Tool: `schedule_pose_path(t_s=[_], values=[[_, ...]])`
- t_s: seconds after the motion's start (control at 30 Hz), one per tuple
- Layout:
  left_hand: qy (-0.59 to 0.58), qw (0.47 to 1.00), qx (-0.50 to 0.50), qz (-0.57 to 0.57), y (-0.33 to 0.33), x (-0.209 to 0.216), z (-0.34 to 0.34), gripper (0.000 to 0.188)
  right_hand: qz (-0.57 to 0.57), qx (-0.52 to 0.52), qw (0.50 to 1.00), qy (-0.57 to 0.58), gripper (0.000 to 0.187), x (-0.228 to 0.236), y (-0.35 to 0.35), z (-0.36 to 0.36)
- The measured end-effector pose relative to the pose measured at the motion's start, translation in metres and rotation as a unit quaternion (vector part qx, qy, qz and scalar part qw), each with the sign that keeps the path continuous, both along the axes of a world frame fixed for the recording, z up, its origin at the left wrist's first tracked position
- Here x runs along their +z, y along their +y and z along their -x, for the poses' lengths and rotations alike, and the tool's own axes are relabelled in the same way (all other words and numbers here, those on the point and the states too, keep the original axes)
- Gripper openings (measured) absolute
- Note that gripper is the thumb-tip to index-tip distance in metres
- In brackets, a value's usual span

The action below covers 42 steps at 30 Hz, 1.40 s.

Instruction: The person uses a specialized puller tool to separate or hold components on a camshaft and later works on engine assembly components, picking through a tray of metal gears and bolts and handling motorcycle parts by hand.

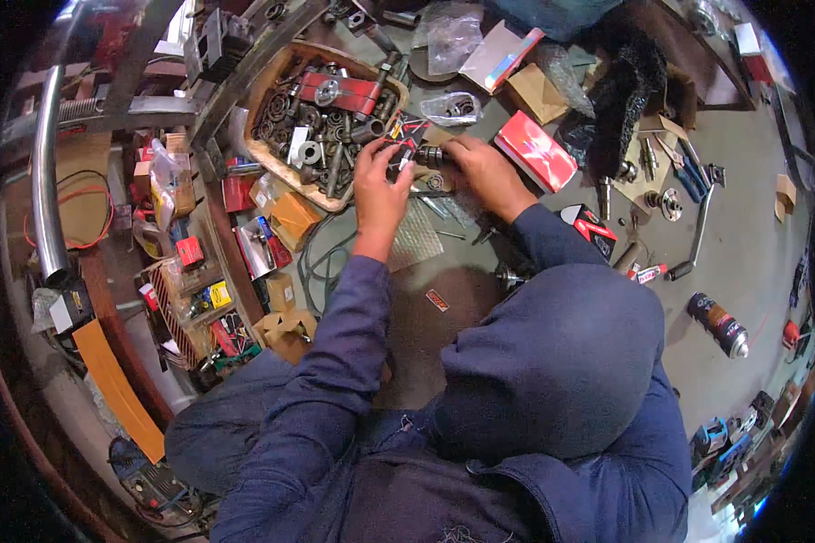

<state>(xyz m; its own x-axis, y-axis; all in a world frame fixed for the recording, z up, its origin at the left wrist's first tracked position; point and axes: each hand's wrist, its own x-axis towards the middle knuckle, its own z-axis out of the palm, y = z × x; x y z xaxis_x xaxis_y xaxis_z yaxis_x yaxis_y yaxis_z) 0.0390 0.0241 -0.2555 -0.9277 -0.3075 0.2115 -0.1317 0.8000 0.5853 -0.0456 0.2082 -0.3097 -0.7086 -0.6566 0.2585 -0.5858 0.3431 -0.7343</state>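
Note:
My left hand is curled, with thumb and fingers round the near end of a small black-and-red box. My right hand bends over a dark, ridged metal part, gripping its right end; the fingertips are partly hidden. The two hands face each other a short distance apart. Left of them stands a worn tray heaped with greasy gears, rings and shafts, a red metal piece on top. To the right of my right hand lies a red-and-white box.
Bubble wrap and a small orange label lie on the floor before me. On the right are a spray can, a ratchet handle, pliers and a flanged shaft. A steel tube rises at left.

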Motion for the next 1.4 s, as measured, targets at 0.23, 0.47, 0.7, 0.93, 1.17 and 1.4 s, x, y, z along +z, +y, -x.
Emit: schedule_pose_path(t_s=[0.23,0.47,0.7,0.93,1.17,1.4], values=[[-0.017,1.000,-0.004,-0.003,-0.003,0.002,-0.002,0.034,-0.041,-0.016,0.998,-0.036,0.028,0.033,0.030,-0.015],[-0.017,0.999,0.007,-0.034,0.005,0.008,-0.004,0.035,-0.061,-0.043,0.996,-0.046,0.028,0.055,0.025,-0.019],[0.105,0.982,0.106,-0.118,0.026,0.021,-0.021,0.023,0.093,-0.098,0.967,-0.214,0.044,0.076,0.042,-0.029],[0.084,0.913,0.068,-0.393,0.055,0.013,-0.014,0.019,0.296,-0.079,0.792,-0.528,0.043,0.097,0.066,-0.049],[-0.332,0.701,-0.510,-0.373,0.085,0.125,-0.029,0.048,0.427,-0.091,0.697,-0.569,0.042,0.130,0.097,-0.042],[-0.107,0.907,-0.112,-0.392,0.081,0.152,0.017,0.023,0.437,-0.103,0.742,-0.497,0.040,0.149,0.114,-0.037]])
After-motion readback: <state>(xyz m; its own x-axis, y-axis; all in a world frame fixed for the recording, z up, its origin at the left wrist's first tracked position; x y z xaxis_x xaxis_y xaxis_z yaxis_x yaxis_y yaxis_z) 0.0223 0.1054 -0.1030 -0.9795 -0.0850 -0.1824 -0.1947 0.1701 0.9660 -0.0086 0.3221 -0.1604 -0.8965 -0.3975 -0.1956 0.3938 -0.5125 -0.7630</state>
